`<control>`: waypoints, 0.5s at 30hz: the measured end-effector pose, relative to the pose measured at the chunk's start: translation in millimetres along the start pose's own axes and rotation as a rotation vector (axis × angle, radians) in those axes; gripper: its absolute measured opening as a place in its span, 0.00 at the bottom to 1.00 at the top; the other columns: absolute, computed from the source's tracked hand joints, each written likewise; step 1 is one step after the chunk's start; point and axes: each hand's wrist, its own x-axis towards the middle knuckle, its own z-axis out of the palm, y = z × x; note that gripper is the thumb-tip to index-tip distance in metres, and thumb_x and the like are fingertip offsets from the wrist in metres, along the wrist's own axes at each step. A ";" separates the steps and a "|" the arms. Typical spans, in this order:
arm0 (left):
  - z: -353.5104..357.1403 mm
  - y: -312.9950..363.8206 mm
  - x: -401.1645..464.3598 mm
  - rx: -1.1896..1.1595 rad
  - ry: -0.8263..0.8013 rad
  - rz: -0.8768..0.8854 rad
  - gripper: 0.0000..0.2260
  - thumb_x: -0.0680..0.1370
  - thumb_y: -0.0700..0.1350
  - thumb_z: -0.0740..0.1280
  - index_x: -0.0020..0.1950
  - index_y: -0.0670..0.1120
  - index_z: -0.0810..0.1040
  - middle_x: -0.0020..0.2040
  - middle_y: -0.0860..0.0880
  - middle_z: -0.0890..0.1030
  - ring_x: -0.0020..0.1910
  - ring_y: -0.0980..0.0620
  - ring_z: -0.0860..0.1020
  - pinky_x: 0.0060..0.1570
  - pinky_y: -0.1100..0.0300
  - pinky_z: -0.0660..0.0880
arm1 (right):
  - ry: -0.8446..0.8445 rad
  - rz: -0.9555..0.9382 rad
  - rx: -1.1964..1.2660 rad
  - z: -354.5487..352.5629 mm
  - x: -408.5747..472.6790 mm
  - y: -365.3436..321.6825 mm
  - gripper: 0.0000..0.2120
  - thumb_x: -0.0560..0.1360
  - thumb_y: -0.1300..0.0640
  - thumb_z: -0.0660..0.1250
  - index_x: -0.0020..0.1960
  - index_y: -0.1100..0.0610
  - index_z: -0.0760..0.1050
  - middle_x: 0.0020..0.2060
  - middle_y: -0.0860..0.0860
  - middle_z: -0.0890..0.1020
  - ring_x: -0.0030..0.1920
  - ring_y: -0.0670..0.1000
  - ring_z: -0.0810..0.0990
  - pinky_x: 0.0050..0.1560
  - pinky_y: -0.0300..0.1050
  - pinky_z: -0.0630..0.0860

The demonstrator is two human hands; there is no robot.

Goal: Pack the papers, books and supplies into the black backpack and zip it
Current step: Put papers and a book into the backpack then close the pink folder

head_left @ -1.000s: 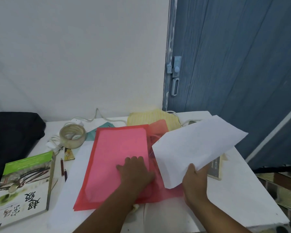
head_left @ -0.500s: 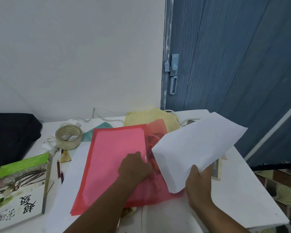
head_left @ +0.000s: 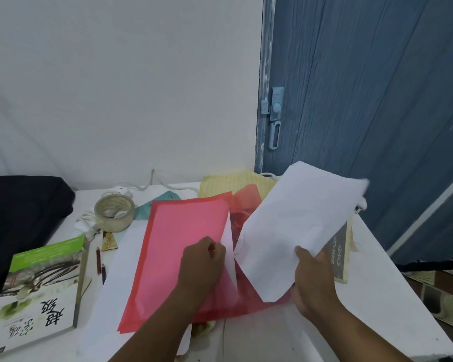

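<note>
Lifting the folder flap (head_left: 226,246), left hand (head_left: 203,265) pinches it; right hand (head_left: 314,278) grips loose papers (head_left: 296,231) — misaligned entry could crease them.

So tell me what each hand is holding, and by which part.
Left hand pinches the red folder's right edge; right hand grips the white sheets by their near edge.

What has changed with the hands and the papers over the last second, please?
The left hand, which lay flat on the red folder, has curled and now pinches the edge of its front cover, lifting it so a white sheet shows inside. The right hand still holds the white papers, now raised a little higher. The green book, tape roll and black backpack lie as before.
</note>
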 end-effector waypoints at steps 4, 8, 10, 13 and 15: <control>0.0 -2.1 -0.6 -0.032 -0.027 0.005 0.13 0.79 0.42 0.63 0.35 0.41 0.73 0.30 0.45 0.76 0.28 0.55 0.68 0.32 0.61 0.66 | 0.046 -0.001 0.070 0.2 1.1 0.8 0.16 0.81 0.64 0.60 0.56 0.43 0.74 0.54 0.49 0.81 0.55 0.52 0.80 0.58 0.54 0.78; -0.6 -1.2 -1.4 -0.052 0.008 0.012 0.15 0.79 0.41 0.63 0.32 0.44 0.70 0.29 0.47 0.74 0.28 0.56 0.67 0.31 0.67 0.63 | 0.035 -0.008 -0.058 0.4 3.8 7.4 0.16 0.80 0.63 0.60 0.62 0.46 0.73 0.58 0.54 0.80 0.58 0.55 0.80 0.63 0.60 0.76; -3.2 1.5 -1.9 -0.072 0.034 0.015 0.17 0.79 0.39 0.63 0.30 0.47 0.66 0.28 0.51 0.70 0.28 0.57 0.65 0.31 0.70 0.65 | -0.015 -0.053 -0.189 2.9 0.7 6.5 0.19 0.80 0.63 0.58 0.65 0.45 0.70 0.58 0.48 0.80 0.59 0.52 0.79 0.63 0.59 0.77; -6.9 2.3 -2.0 -0.079 0.053 0.011 0.17 0.79 0.38 0.63 0.31 0.47 0.66 0.28 0.52 0.70 0.28 0.57 0.65 0.33 0.71 0.67 | -0.017 -0.061 -0.255 1.0 0.2 4.8 0.20 0.80 0.64 0.56 0.65 0.44 0.69 0.56 0.45 0.80 0.57 0.49 0.79 0.61 0.57 0.77; -7.7 2.0 -2.6 -0.080 0.055 0.012 0.17 0.79 0.38 0.63 0.31 0.47 0.66 0.28 0.51 0.70 0.28 0.57 0.65 0.33 0.72 0.67 | 0.006 -0.041 -0.243 -3.6 4.6 6.2 0.21 0.79 0.65 0.56 0.64 0.43 0.69 0.56 0.45 0.81 0.58 0.50 0.79 0.61 0.58 0.77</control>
